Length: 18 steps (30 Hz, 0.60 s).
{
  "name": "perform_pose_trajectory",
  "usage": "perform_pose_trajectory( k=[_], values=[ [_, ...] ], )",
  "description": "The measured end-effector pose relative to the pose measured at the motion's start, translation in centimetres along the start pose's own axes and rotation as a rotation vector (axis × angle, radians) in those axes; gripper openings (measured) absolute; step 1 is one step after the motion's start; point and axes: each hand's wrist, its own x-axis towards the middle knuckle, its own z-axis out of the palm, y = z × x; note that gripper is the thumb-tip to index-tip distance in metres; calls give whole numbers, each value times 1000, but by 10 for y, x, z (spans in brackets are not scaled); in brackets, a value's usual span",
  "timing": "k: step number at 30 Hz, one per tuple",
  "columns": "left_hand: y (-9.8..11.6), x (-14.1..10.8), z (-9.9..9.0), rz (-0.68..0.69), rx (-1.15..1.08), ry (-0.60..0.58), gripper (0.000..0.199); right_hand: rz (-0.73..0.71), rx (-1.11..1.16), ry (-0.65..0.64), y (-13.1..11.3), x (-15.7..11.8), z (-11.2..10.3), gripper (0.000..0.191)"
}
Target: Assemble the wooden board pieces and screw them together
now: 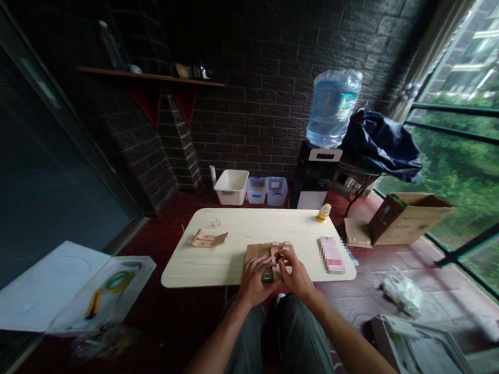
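Left hand (253, 280) bends over the cardboard piece (252, 249) at the table's (272, 224) near edge, probably steadying it (can't tell its grip). Right hand (298, 275) seems to pinch the black-and-yellow part (280, 256) atop it, likely for control.

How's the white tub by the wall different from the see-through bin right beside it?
The white tub is the larger of the two, while the see-through bin is smaller. The white tub is solid and off-white; the see-through bin has a bluish tint and lets you look through its sides. Both are open-topped and sit near the brick wall.
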Motion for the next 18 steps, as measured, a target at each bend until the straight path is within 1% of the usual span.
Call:
perform_pose_trajectory(
  k=[7, 14, 18],
  values=[
    [-2, 2, 1, 9, 5, -14, 57, 12, -8, 10, 5, 8, -1, 34],
    [-2, 0, 1, 7, 19, -9, 55, 25, -15, 33, 4, 7, 0, 34],
    [-2, -1, 2, 1, 15, -13, 54, -11, -38, 32, -2, 5, -4, 32]
  ],
)
